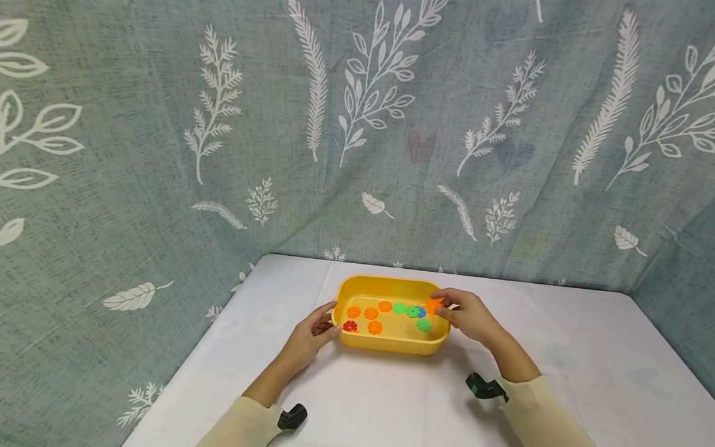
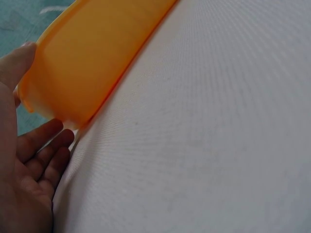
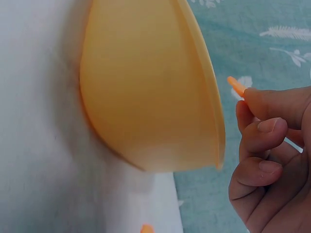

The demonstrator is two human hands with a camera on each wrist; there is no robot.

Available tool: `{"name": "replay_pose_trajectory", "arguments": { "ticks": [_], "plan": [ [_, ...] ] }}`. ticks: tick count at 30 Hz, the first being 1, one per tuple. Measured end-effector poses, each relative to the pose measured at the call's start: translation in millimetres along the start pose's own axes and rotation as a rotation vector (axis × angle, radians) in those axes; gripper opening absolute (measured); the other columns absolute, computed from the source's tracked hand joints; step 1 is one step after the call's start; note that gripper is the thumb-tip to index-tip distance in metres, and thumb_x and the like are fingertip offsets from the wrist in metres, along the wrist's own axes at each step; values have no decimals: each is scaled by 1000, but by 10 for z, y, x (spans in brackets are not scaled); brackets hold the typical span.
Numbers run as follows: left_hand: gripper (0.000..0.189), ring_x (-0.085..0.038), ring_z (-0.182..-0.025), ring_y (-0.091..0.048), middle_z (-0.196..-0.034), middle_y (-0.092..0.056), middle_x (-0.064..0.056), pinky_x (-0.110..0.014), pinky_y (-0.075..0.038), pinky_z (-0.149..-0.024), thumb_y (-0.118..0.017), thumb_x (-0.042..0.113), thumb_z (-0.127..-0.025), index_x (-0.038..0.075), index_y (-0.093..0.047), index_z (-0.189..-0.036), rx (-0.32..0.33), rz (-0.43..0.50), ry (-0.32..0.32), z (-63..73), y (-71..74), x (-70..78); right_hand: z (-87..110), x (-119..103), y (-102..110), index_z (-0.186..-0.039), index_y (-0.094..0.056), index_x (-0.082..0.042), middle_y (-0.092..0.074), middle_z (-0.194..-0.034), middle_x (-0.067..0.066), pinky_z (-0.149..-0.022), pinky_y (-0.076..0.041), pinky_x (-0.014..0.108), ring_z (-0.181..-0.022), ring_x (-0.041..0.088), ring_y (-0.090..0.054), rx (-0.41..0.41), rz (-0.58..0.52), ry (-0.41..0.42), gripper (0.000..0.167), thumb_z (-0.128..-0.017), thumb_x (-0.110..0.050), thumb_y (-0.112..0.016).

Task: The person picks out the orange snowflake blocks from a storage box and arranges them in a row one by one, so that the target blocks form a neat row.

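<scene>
Grey-green cloth (image 1: 313, 205) printed with white leaves and sprigs hung behind and to the sides of a white-covered surface (image 1: 380, 397), on which a yellow tray (image 1: 391, 343) sat near the far edge. The step in hand seemed to be handling one small piece at the tray's right end: the person's right hand (image 1: 469, 316) pinched an orange disc (image 1: 433, 307) between thumb and forefinger, its other fingers curled in loosely and touching nothing in the right wrist view. That piece was up above the rim, apart from the tray wall. Meanwhile the left hand (image 1: 309, 335) gripped the tray's left end, thumb at the rim, the remaining fingers low beside the corner. To my judgement, the next move called for a light, unhurried pinch that kept the thin disc clear of the rim, and for the left hand to hold the tray steady. As for looks, the held disc was bright orange, with a notched, flower-like edge, and edge-on it appeared thin and flat. Similar pieces lay on the tray floor: four orange discs (image 1: 375, 327) in plain sight, a red disc (image 1: 349, 326) by the near left corner with a bit of orange below it, three green discs (image 1: 424, 325), and a blue disc (image 1: 422, 312) partly behind one of the green ones.
</scene>
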State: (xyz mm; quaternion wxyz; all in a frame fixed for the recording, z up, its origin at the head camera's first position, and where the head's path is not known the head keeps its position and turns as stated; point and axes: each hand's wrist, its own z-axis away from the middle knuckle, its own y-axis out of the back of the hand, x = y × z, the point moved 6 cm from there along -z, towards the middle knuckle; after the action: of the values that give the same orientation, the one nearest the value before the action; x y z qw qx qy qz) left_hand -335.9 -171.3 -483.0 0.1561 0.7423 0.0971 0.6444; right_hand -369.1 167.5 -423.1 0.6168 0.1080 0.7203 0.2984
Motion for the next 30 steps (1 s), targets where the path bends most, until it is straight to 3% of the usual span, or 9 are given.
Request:
{"name": "replay_pose_trajectory", "arguments": {
  "ticks": [3,8,15,20,22,28,30],
  "plan": [
    [61,-19,-105,-58,-126,-61,-5,-39,-47,-95,-73,26,-89,26,-48,-145,6,5,-7,-31,-2,-93,29,68,42,-122,-65,-5,-60,-92,9,-57,-48,31,-67,24,-56,13,1,-18,32,-91,-7,-67],
    [61,-17,-103,-59,-122,-63,-1,-38,-48,-93,-74,31,-87,31,-49,-143,5,1,-26,-40,6,-128,92,150,123,-122,-65,-4,-61,-94,9,-56,-47,30,-68,23,-55,30,-4,-30,31,-91,-8,-67],
    [63,-17,-102,-59,-122,-63,-1,-37,-48,-91,-74,33,-87,27,-49,-144,1,3,-36,-33,13,-121,160,238,240,-122,-64,-4,-61,-91,10,-57,-48,33,-72,35,-58,53,-16,-40,31,-91,-6,-66],
    [63,-18,-103,-59,-124,-62,-3,-37,-47,-92,-74,30,-88,26,-48,-145,0,7,-25,-30,10,-122,204,321,315,-123,-63,-3,-60,-93,10,-56,-47,31,-72,31,-57,68,-8,-57,32,-91,-7,-66],
    [62,-20,-105,-58,-126,-61,-6,-39,-47,-93,-73,26,-89,23,-47,-146,-3,1,-8,-19,3,-76,223,359,344,-123,-63,-3,-60,-94,10,-57,-47,30,-72,28,-56,74,-4,-67,32,-92,-8,-66],
    [61,-24,-107,-58,-130,-58,-16,-40,-47,-94,-70,19,-92,15,-44,-147,-35,-21,-1,103,21,264,269,491,432,-124,-63,-5,-61,-95,10,-59,-48,30,-71,24,-54,90,16,-98,32,-92,-10,-66],
    [61,-24,-106,-58,-130,-58,-16,-40,-47,-93,-70,20,-92,15,-45,-147,-34,-12,-9,114,26,293,283,517,462,-125,-62,-4,-61,-96,11,-59,-49,31,-74,25,-55,91,18,-103,33,-92,-10,-66]
  ]
}}
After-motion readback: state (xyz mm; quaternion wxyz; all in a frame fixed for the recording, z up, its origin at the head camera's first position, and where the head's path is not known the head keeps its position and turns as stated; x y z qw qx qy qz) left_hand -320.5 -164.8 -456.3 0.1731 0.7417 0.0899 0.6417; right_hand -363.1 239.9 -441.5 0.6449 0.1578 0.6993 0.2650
